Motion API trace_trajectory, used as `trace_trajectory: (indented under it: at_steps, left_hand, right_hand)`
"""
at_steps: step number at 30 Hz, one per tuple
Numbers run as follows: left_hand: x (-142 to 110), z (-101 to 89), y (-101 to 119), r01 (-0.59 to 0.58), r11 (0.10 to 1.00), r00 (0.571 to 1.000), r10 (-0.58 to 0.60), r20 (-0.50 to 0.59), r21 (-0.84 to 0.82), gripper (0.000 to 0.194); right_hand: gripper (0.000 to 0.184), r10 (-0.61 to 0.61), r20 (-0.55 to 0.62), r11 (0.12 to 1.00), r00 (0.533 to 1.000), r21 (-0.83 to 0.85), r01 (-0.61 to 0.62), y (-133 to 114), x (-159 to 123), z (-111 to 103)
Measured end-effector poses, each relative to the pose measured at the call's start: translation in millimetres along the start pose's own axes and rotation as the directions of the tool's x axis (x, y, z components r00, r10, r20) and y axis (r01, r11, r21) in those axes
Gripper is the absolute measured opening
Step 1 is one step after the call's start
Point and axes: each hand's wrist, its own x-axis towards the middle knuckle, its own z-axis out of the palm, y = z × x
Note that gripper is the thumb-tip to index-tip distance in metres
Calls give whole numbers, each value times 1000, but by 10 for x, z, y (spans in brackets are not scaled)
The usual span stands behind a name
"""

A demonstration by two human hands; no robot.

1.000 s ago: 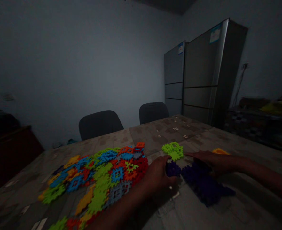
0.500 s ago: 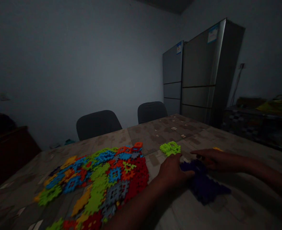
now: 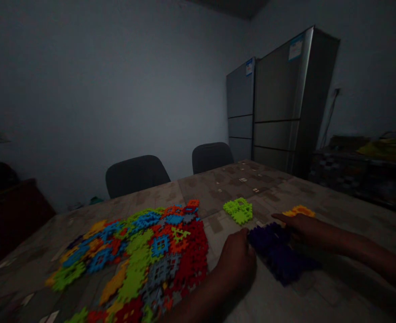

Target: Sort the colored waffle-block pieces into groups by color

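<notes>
A dark purple panel of interlocking toothed plastic building pieces [image 3: 282, 255] lies low over the table in front of me. My left hand [image 3: 237, 258] is closed at its left corner, the fingertips mostly turned out of sight. At the panel's upper right edge, my right hand [image 3: 301, 228] grips with its thumb side hidden and its index finger stretched along the top. Just beyond the panel rests a lime green joined piece [image 3: 239, 211]. A yellow-orange piece [image 3: 299, 210] sits behind my right hand, which partly covers it.
Many loose toothed pieces in green, blue, orange, grey and red [image 3: 137, 255] spread over the left of the patterned table [image 3: 214, 190]. Two dark chairs [image 3: 137, 175] stand at the far side. Metallic refrigerators [image 3: 279, 98] are at the back right.
My left hand has drawn back slightly left and down, its thumb no longer lying over the purple panel. My right hand has shifted a little, uncovering more of the yellow-orange piece.
</notes>
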Motion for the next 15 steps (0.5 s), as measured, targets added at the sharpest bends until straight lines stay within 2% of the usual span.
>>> trace_trajectory:
  at_steps: [4,10,15]
  left_hand:
    - [-20,29,27,-15,1000,1000,16,10,-10,43]
    - [-71,45,-58,37,999,999,-37,-27,20,65]
    - [-129,40,-7,29,999,999,-29,-17,35,53]
  right_hand:
    - [59,12,16,1000,1000,-15,-12,-78,0,-22]
    - [62,71,6,996,997,-53,-70,-48,-4,-58]
    - [61,83,17,995,996,-62,-82,-52,15,-6]
